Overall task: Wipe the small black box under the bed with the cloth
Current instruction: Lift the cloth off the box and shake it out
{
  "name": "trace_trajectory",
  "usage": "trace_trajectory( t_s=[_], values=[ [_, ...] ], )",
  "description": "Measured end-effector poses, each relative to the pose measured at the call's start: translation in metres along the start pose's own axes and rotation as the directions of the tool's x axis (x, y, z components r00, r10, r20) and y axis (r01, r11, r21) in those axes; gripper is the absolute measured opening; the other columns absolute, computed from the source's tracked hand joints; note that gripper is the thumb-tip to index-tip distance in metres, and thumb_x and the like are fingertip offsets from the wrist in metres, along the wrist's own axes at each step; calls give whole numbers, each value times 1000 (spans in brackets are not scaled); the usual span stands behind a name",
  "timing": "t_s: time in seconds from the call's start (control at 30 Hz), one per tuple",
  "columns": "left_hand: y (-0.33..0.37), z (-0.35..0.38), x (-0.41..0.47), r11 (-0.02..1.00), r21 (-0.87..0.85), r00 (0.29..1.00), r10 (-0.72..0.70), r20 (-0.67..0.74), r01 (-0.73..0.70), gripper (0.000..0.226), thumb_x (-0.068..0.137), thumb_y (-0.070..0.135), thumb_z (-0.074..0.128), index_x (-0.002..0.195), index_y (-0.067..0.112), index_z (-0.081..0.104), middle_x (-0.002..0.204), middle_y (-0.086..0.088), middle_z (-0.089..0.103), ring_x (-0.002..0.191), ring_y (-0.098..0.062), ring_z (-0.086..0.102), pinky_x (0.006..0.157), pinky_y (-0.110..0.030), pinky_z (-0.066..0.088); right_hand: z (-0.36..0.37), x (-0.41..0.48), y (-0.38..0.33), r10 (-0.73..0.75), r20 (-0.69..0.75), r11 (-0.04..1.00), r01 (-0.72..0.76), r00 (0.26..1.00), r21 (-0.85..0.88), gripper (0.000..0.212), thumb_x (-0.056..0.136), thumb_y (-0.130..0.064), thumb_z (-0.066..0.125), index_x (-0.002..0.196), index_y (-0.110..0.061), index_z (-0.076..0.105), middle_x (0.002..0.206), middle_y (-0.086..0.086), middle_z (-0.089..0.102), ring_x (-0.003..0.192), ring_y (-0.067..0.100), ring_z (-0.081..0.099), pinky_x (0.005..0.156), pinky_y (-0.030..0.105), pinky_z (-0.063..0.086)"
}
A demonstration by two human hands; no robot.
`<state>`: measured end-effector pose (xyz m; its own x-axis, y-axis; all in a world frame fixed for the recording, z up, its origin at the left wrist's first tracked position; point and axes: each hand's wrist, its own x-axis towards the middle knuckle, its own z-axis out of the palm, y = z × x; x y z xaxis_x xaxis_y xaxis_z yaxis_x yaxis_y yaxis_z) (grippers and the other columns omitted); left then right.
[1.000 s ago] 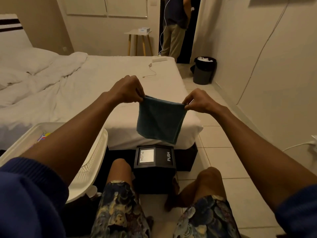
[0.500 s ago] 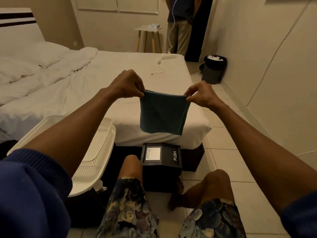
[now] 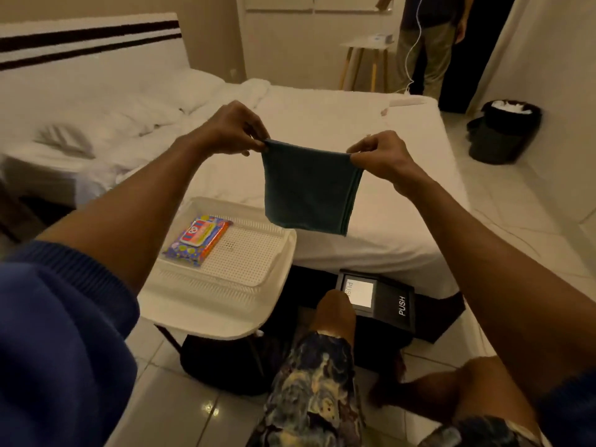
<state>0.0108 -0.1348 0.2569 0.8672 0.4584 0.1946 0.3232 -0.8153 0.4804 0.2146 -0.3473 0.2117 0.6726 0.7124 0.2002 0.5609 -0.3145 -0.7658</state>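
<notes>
I read this as pre-wipe: left hand [image 3: 230, 130] and right hand [image 3: 380, 156] each pinch a top corner of the cloth [image 3: 308, 187], black box [image 3: 377, 300] untouched near bed [image 3: 338, 124] edge, next lower cloth onto it.

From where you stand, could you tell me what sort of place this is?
Most likely a bedroom, perhaps a hotel room: a white-sheeted bed with a striped headboard, and a small bin.

A knee [image 3: 335, 309] hides the black box's [image 3: 392, 304] near-left corner, and the standing person [image 3: 429, 43] at one o'clock is cut off above the chest
</notes>
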Motion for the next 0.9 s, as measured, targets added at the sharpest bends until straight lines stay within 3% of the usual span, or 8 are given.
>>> trace_trajectory(
  t_s=[0.13,0.23,0.43,0.57,0.7,0.83,0.9],
  values=[
    [-31,-33,-21,991,-56,988,-128,-81,124,24,85,6,71,108,-1,68,100,-15,69,89,-24,67,67,-21,58,37,10,-40,-20,68,982,7,997,187,27,85,-14,68,112,-15,72,106,5,69,98,16,65,67,18,49],
    [-58,-47,-40,970,-119,965,-226,-134,211,24,87,4,69,110,-2,65,104,-15,68,95,-24,65,78,-29,55,68,11,-63,-57,116,972,29,992,233,30,83,-14,67,113,-16,70,105,6,69,95,13,64,67,19,49],
    [-118,-58,-71,917,-289,955,-296,-28,275,26,89,13,68,114,4,65,107,-18,70,100,-25,69,89,-36,56,118,4,-69,-61,310,970,-18,949,244,29,89,-18,68,117,-15,68,107,3,66,95,12,61,74,22,49],
    [-152,-32,-72,857,-390,936,-351,36,336,18,93,13,65,110,8,65,99,-14,69,92,-20,69,81,-31,60,145,9,-53,-6,429,960,-115,903,256,24,91,-19,67,115,-16,70,106,-2,63,99,14,59,82,24,54],
    [-188,34,-61,816,-392,893,-448,40,426,6,95,6,60,94,11,63,77,-14,63,61,-8,63,55,-18,57,184,22,-23,96,479,980,-168,873,110,27,86,-18,72,112,-12,73,107,8,69,89,14,63,71,21,54],
    [-226,102,-39,784,-415,862,-508,-2,461,25,93,-2,59,79,19,61,65,-9,60,45,1,57,47,-17,52,225,39,9,171,475,974,-75,863,-215,39,83,-16,67,122,-13,68,132,11,59,118,27,57,95,32,47],
    [-243,127,-27,775,-419,843,-536,-42,473,26,91,-4,59,77,18,62,60,-5,59,45,0,56,50,-22,52,240,47,21,187,465,952,-44,865,-302,42,83,-14,66,125,-13,64,135,12,54,121,30,54,93,32,45]
  ],
)
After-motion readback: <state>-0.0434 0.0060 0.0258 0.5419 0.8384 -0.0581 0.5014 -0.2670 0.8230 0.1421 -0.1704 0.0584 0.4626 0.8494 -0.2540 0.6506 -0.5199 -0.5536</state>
